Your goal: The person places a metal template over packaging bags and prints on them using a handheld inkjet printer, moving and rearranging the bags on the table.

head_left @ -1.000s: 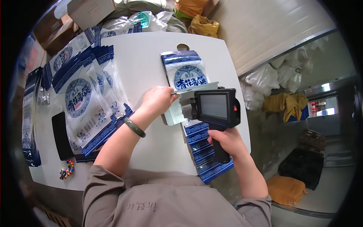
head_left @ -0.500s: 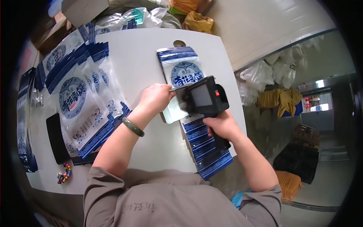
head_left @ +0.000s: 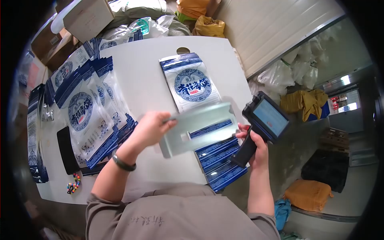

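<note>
My left hand (head_left: 153, 127) pinches the left edge of a thin metal plate (head_left: 176, 140) with a slot in it, blurred by motion. The plate is over a row of overlapping blue-and-white bags (head_left: 222, 170) on the white table (head_left: 152, 80). Just beyond it lies a printed bag (head_left: 193, 85) with a round blue emblem, face up. My right hand (head_left: 256, 146) is wrapped round the grip of a black handheld device (head_left: 266, 120), its lit screen turned up, right of the plate.
Many printed bags (head_left: 82, 112) lie fanned at the left, beside a black phone-like object (head_left: 67, 150) and a coloured bead string (head_left: 74, 184). Boxes (head_left: 88, 18) and sacks (head_left: 209, 27) stand behind the table. Clear plastic bags (head_left: 276, 76) are at the right.
The metal plate has come toward me and now lies flatter, uncovering the printed bag. The handheld device has moved right, away from the plate, and its screen has turned and lit up.
</note>
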The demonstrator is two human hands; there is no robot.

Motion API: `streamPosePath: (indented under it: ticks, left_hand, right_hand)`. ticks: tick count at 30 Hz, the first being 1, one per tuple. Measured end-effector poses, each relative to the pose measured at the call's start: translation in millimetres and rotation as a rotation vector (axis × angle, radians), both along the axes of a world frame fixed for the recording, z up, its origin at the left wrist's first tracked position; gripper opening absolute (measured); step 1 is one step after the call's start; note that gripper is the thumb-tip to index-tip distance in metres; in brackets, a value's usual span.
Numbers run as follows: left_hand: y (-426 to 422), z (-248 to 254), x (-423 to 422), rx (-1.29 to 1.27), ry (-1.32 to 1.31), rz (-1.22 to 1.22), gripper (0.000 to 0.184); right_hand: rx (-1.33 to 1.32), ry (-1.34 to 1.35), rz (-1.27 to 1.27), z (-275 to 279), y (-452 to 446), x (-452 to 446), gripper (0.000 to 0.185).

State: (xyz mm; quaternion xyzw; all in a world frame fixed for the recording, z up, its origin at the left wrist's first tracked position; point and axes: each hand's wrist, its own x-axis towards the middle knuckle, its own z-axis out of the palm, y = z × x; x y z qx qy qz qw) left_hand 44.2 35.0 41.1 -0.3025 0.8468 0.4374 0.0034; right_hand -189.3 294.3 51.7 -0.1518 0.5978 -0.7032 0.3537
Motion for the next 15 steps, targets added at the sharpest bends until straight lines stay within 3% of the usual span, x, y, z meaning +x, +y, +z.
streamPosePath:
  ticks: [5,7,10,12,14,15]
  left_hand:
    - [45.5,-7.9,21.6,0.083,0.106,-0.076,0.033]
    - [45.8,-2.3,18.2,0.151,0.003,-0.173,0.041]
    - [27.0,-4.4,-3.8,0.133,-0.127,-0.109,0.05]
    - [4.0,-26.6,-30.9,-0.058,-0.027,0.227,0.06]
    - [-18.7,-32.9,-59.6,-0.245,0.05,0.447,0.06]
    - [-24.9,-33.8,-69.7,-0.293,-0.037,0.452,0.059]
  right_hand:
    - [-0.042,-0.081,0.096,-9.6,22.5,29.5,0.04]
    - [-0.009,-0.061,0.057,-16.6,25.8,33.7,0.04]
    - [-0.022,-0.092,-0.003,-40.2,29.9,31.9,0.038]
    - [-0.048,-0.127,-0.031,-45.0,28.9,32.3,0.038]
    - [-0.08,-0.16,-0.055,-46.6,27.8,33.3,0.037]
    - [-0.063,-0.14,-0.055,-46.3,26.3,34.5,0.037]
